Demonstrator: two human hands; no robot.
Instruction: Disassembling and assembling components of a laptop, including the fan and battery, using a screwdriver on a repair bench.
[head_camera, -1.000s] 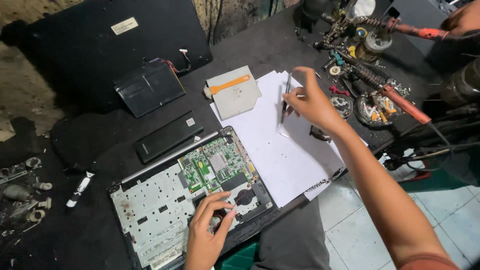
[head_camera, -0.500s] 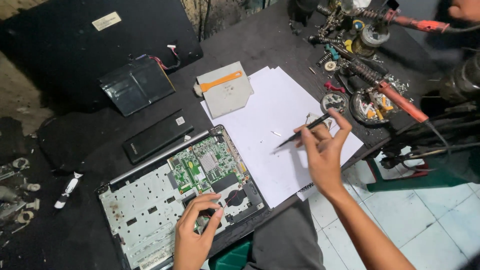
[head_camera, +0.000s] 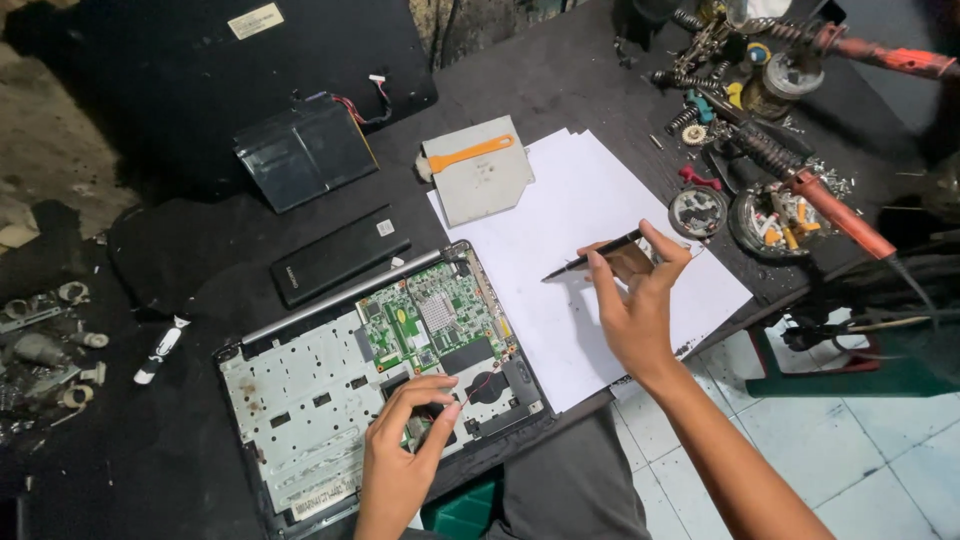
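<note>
Lower centre: our left hand rests with bent fingers on the opened laptop base, gripping nothing, beside its green circuit board. Centre right: our right hand pinches a thin black tool above white paper sheets on the dark tabletop.

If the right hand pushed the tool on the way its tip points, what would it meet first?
The right hand holds a thin dark tool aimed left and slightly down over the white paper. It would probably reach the opened laptop at its green board corner first; height above the paper is unclear.
</note>
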